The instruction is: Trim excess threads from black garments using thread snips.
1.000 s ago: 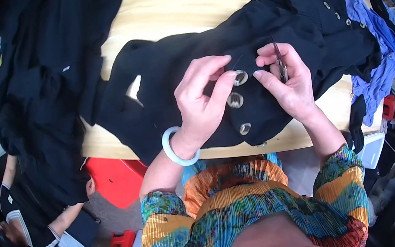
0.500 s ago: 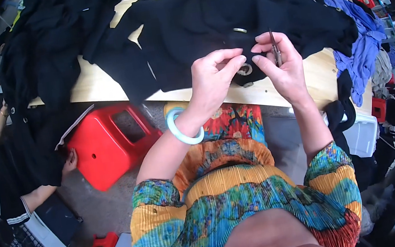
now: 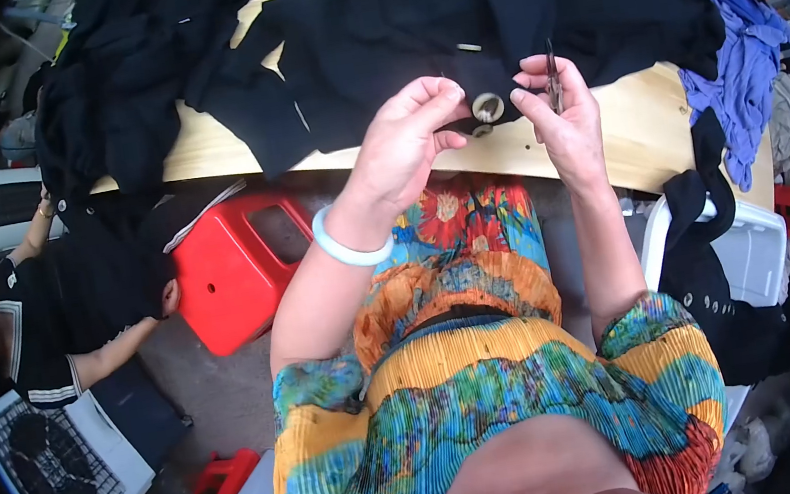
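Note:
A black garment lies spread over the wooden table, its near edge at my hands. One large round pale-rimmed button shows on it, between my two hands, with another button partly seen just below. My left hand, a pale bangle on its wrist, has thumb and forefinger pinched together left of the button; what they hold is too small to make out. To the right, my right hand keeps slim dark thread snips in its fingers, points upward. A small pale strip lies on the cloth.
At the left sits another person with dark cloth, one hand at a red plastic stool. A purple-blue cloth hangs over the table's right end. Below it stands a white bin with black cloth over its rim.
My left hand has drawn leftward, away from my right hand, and the large button between them shows more fully. The right hand still holds the snips. The whole view has shifted slightly.

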Demonstrator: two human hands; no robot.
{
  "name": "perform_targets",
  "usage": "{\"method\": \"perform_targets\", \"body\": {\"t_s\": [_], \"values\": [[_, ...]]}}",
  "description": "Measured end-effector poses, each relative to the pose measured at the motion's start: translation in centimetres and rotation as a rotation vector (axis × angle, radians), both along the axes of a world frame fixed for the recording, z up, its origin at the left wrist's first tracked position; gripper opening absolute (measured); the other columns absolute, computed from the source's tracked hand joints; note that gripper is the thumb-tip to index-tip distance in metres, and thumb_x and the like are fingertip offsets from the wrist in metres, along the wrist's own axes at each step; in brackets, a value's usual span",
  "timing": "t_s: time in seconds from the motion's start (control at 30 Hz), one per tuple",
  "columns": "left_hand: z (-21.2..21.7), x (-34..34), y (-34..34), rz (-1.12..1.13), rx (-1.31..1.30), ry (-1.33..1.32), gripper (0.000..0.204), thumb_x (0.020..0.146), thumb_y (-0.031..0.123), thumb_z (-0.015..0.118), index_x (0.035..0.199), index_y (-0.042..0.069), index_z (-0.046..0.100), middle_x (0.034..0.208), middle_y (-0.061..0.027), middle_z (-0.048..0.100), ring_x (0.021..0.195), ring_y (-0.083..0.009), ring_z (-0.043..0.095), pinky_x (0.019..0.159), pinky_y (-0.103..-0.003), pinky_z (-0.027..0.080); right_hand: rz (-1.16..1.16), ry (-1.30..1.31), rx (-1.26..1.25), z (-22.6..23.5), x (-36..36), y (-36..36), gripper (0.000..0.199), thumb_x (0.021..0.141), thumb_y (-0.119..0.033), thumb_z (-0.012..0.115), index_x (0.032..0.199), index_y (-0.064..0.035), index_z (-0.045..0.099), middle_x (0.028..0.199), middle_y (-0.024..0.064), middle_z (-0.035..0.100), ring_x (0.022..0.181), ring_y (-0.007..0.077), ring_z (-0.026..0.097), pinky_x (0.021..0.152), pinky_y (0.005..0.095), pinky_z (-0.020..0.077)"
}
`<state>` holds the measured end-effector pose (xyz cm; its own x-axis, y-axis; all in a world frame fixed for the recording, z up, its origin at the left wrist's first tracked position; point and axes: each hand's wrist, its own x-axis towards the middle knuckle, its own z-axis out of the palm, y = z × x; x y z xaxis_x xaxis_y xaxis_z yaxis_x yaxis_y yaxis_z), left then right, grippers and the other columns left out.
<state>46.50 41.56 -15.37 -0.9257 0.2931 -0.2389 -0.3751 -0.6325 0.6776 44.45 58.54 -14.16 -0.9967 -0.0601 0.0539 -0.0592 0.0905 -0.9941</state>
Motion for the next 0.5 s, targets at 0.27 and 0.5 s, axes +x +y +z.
{"method": "perform_targets", "body": {"t_s": [0.27, 0.5], "values": [[-0.1, -1.1, 0.1, 0.021, 0.309, -0.014, 0.006, 0.084, 0.009, 0.050, 0.087, 0.005, 0.051, 0.088, -0.0039, 0.054, 0.083, -0.0131, 0.052, 0.079, -0.027, 0.043, 0.133, -0.129, 0.052, 2.3, 4.0, -0.7, 0.023, 0.087, -0.015, 0.036, 0.103, -0.0005, 0.045, 0.074, 0.0001, 0.050, 0.057, 0.0024, 0.038, 0.053, 0.0161, 0.0326], [-1.7, -1.3, 0.0, -0.038, 0.400, 0.085, 0.006, 0.086, 0.009, 0.045, 0.089, 0.006, 0.049, 0.103, -0.0089, 0.052, 0.096, -0.0179, 0.051, 0.087, -0.031, 0.040, 0.284, -0.427, -0.207, 0.6, 3.4, -1.7, 0.025, 0.090, -0.020, 0.035, 0.101, -0.0015, 0.047, 0.067, 0.0025, 0.049, 0.042, 0.0001, 0.026, 0.040, 0.0140, 0.0211]]}}
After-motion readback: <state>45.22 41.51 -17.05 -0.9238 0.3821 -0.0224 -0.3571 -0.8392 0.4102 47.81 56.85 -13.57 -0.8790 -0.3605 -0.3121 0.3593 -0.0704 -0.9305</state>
